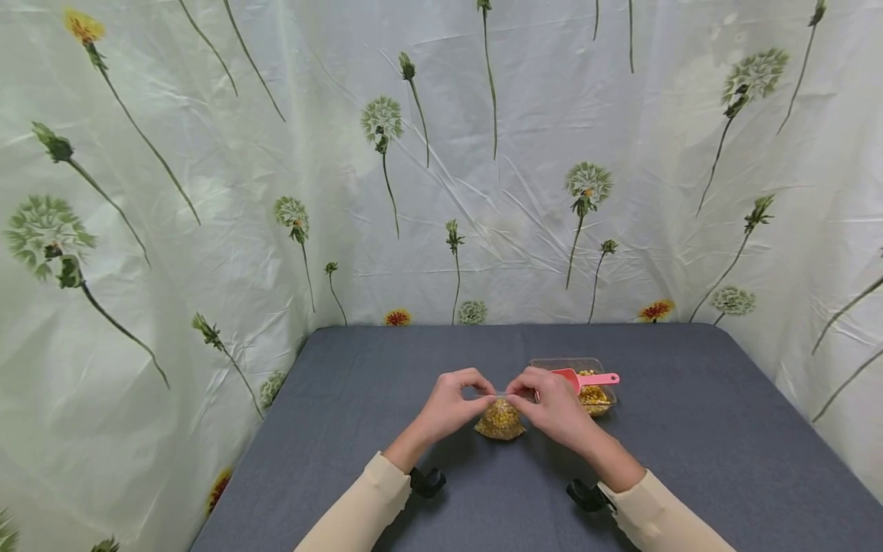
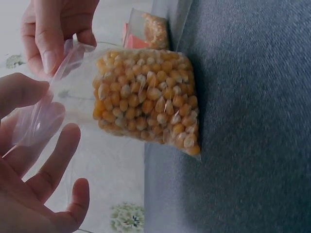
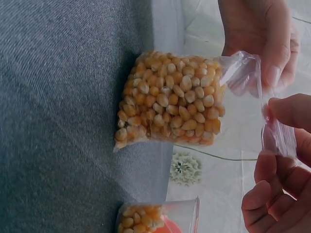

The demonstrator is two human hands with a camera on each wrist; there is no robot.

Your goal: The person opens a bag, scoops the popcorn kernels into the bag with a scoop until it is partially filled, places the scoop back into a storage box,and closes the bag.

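A clear zip bag (image 1: 500, 420) filled with yellow corn kernels stands upright on the dark cloth between the two hands. My left hand (image 1: 451, 402) pinches the left end of the bag's top edge between thumb and fingers. At the other end of that edge, my right hand (image 1: 554, 406) pinches the plastic the same way. Both wrist views show the kernels (image 2: 146, 97) filling the lower part of the bag, with the thin film above them gathered at the fingertips. In the right wrist view the ridged strip of the zip bag (image 3: 279, 138) runs between the hands.
Just behind the right hand sits a clear rectangular container (image 1: 603, 406) holding more corn kernels. A pink scoop (image 1: 599, 379) lies across it, handle pointing right. Grey-blue cloth (image 1: 372, 368) covers the table, and a white floral curtain (image 1: 441, 192) hangs behind it.
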